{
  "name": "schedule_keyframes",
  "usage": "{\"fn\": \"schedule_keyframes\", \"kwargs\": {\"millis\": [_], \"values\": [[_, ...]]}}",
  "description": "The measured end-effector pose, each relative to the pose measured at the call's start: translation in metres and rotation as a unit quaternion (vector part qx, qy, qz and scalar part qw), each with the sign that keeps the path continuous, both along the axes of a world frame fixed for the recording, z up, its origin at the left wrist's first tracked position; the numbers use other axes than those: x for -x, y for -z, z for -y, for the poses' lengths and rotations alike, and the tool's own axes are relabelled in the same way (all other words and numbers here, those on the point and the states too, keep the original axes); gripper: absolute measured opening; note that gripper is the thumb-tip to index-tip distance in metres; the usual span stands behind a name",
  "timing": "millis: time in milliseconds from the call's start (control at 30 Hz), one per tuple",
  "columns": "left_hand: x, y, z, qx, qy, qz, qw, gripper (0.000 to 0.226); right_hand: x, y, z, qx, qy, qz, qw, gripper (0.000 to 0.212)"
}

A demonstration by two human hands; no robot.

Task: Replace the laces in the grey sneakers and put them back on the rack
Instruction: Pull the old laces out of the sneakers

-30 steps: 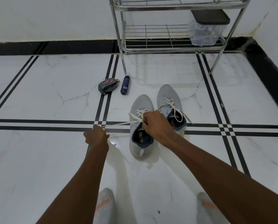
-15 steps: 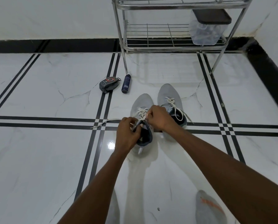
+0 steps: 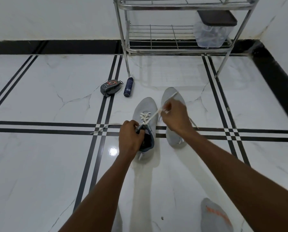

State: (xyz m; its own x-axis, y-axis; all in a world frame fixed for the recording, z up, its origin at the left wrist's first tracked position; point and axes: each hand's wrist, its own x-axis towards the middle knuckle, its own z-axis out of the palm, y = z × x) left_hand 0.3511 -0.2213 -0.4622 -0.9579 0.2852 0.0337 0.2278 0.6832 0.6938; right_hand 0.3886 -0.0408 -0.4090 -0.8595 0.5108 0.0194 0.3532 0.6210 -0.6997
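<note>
Two grey sneakers stand side by side on the white floor [image 3: 39, 164] in front of the metal rack [image 3: 173, 49]: the left sneaker [image 3: 145, 108] is nearer the person, the right sneaker [image 3: 170, 96] partly hidden behind the right hand [image 3: 175, 117]. The left hand [image 3: 130, 138] grips the tongue at the left sneaker's opening, fingers curled round it. The right hand pinches a white lace [image 3: 152, 115] and holds it taut up and to the right from the eyelets, while the lace's other end lies loose on the floor to the left.
</note>
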Motion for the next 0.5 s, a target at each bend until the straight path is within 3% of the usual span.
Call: {"fn": "schedule_keyframes", "kwargs": {"millis": [67, 133, 233, 367, 500], "values": [[0.001, -0.001, -0.002, 0.021, -0.005, -0.009, 1.000, 0.021, -0.004, 0.008, 0.023, 0.001, -0.098, 0.156, 0.983, 0.022], [0.002, -0.002, -0.002, 0.029, -0.020, -0.010, 0.999, 0.020, -0.004, 0.019, 0.039, 0.000, -0.110, 0.241, 0.964, 0.040], [0.003, -0.005, -0.004, 0.045, -0.008, -0.013, 0.999, 0.017, 0.001, 0.027, 0.049, -0.050, -0.076, 0.178, 0.980, 0.038], [0.007, 0.002, 0.000, 0.067, 0.046, -0.022, 0.996, 0.025, 0.001, 0.032, 0.045, -0.098, -0.115, 0.163, 0.975, 0.016], [0.008, 0.011, 0.006, -0.085, -0.031, 0.069, 0.994, 0.017, -0.001, 0.036, 0.028, 0.022, -0.053, 0.114, 0.992, 0.018]]}}
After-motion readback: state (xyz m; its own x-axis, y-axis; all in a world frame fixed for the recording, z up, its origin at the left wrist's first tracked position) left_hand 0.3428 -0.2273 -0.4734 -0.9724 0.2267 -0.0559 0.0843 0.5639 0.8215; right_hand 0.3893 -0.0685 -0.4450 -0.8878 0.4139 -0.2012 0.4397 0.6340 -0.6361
